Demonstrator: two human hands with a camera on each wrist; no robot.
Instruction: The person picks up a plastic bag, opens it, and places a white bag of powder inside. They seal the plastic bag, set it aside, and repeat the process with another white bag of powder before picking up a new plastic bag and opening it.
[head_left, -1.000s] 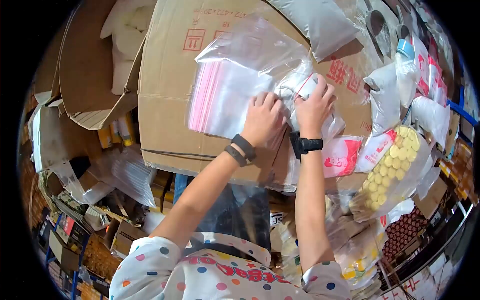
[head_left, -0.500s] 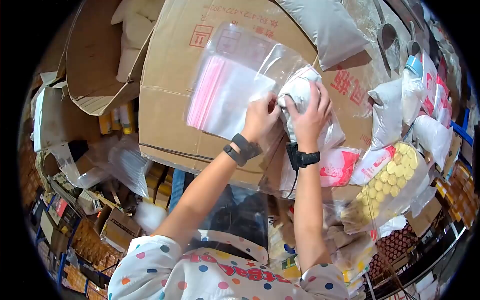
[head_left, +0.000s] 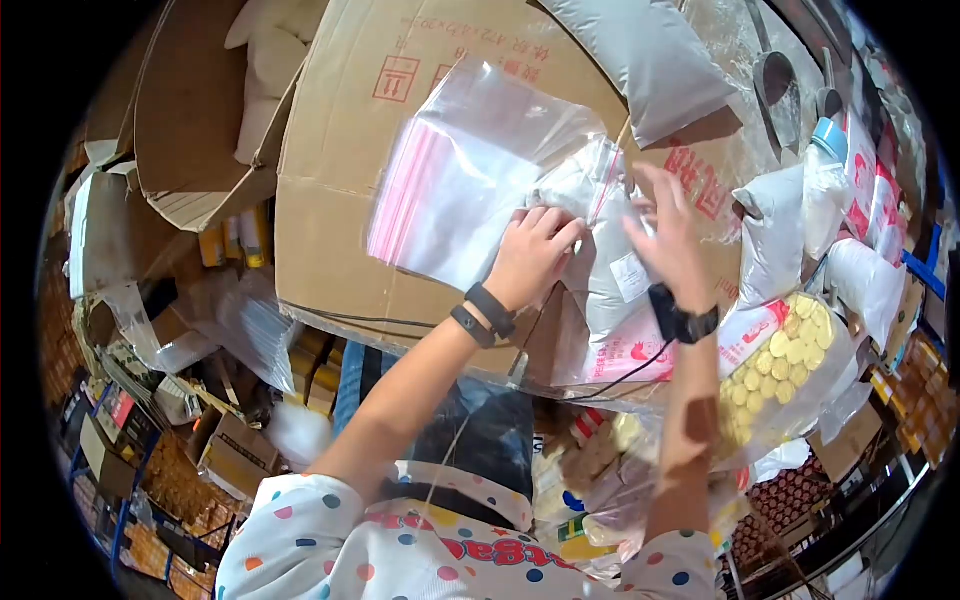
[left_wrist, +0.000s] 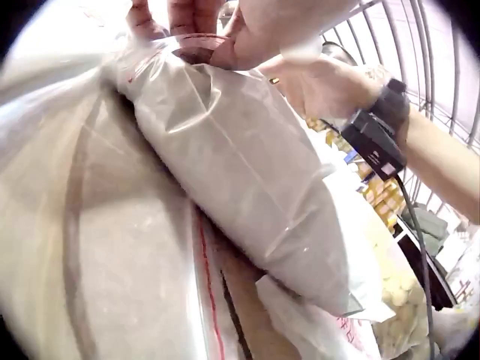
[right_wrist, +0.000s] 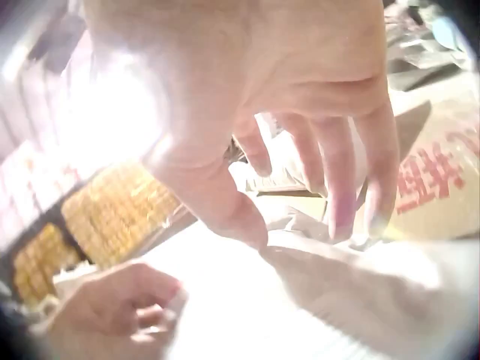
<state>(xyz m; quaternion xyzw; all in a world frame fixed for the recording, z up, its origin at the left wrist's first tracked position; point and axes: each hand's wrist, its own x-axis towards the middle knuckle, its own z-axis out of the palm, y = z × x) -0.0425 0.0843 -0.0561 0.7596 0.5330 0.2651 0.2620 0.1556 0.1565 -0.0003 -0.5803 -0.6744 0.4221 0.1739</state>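
A clear zip bag filled with white powder [head_left: 610,275] lies on the cardboard box, with a small white label on its side. My left hand [head_left: 535,258] pinches this bag near its red zip line, and in the left wrist view the thumb and fingers [left_wrist: 225,56] grip the bag's gathered top. Just to the right of the bag, my right hand [head_left: 675,240] has its fingers apart and holds nothing. In the right wrist view, its fingers [right_wrist: 341,180] hang loosely over the bag. Left of both hands is a stack of empty zip bags [head_left: 465,210] with pink edges.
The large cardboard box [head_left: 325,210] forms the work surface. Another powder-filled bag [head_left: 665,70] lies at its far edge. To the right are metal scoops [head_left: 775,85], a blue-capped bottle [head_left: 828,145] and a bag of yellow round pieces [head_left: 775,375]. An open carton [head_left: 185,120] stands left.
The right hand has let go of the powder bag and moved right, its fingers opening. The left hand has shifted onto the bag's top, and the bag now lies turned with its label showing.
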